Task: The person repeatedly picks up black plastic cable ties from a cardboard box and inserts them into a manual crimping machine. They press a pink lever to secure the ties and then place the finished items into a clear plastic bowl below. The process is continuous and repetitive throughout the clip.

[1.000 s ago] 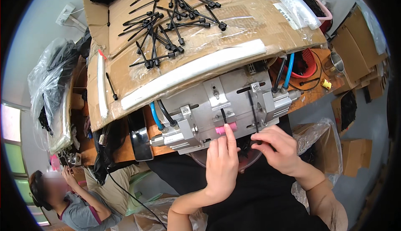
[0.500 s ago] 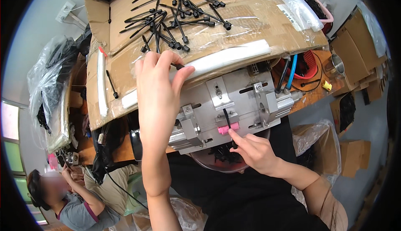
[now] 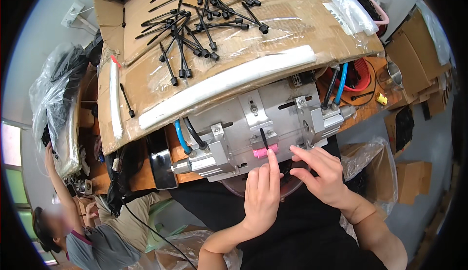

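Note:
Below the cardboard, a slim black stick-like part (image 3: pixel 263 137) lies across a pink block (image 3: pixel 259 152) on a metal fixture (image 3: pixel 233 132). My left hand (image 3: pixel 262 192) reaches up to it, index finger stretched onto the part at the pink block and the other fingers folded. Its thumb and the part's lower end are hidden. Just to the right, my right hand (image 3: pixel 319 172) hovers with thumb and fingertips apart, and I see nothing held between them. Several black sticks with knobbed ends (image 3: pixel 209 31) lie heaped on the cardboard (image 3: pixel 292 40) beyond.
Clamps with blue and black hoses (image 3: pixel 181 138) flank the fixture. A partly hidden bowl (image 3: pixel 291 188) sits beneath its front edge. At the right are a red basket (image 3: pixel 361 75), a metal cup (image 3: pixel 391 75) and cardboard boxes (image 3: pixel 414 182). A co-worker (image 3: pixel 97 240) sits at the left.
My left hand has come down from the stick pile to the pink block. My right hand has moved off the block to the right, its fingers spreading. The co-worker's arm has risen.

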